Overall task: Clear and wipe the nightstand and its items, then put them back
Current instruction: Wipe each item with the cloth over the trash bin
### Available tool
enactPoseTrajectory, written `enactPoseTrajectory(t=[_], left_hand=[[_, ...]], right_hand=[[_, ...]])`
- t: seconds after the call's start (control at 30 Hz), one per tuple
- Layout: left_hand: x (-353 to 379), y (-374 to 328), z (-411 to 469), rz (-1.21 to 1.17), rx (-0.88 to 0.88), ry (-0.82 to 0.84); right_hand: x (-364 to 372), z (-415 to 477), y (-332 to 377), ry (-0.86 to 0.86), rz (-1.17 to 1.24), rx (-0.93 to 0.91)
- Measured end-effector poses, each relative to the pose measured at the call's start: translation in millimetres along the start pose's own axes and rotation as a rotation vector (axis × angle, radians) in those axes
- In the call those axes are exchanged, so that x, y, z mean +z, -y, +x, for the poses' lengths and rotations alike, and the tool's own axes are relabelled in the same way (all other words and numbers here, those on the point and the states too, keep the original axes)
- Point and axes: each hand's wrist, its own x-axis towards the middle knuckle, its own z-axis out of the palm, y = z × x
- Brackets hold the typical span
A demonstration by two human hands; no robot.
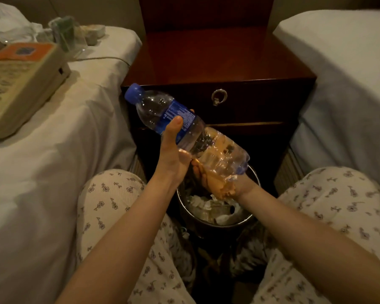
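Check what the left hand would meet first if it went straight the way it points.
Likely the drawer front of the nightstand, left of the ring pull. The bottle that the left hand grips would touch before the hand itself. Depth from one view is unclear.

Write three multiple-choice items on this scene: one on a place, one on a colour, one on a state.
1. Where does the cream telephone lie? A. on the nightstand B. on the white-sheeted bed C. in the bin
2. What colour is the cap of the clear plastic bottle? A. red B. blue C. white
3. What is the left hand doing? A. hanging idle B. pressing a drawer C. gripping the bottle
Key: 1 B, it rests on the sheet; 2 B, the cap shows blue; 3 C, its thumb curls over the label.
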Motion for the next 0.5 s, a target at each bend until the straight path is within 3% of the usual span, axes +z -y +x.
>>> enactPoseTrajectory(t=[0.07,0.17,0.3,0.5], left_hand=[[1,0,2,0.009,0.013,-0.006],[3,1,3,0.022,0.041,0.0],[1,3,3,0.081,0.051,-0.046],[1,20,4,0.44,0.163,-0.153]], right_hand=[[7,5,-5,0.118,0.282,-0.035],[12,11,0,-0.036,0.448,0.015],[18,9,4,0.086,0.495,0.153],[22,11,7,0.23,0.391,0.107]])
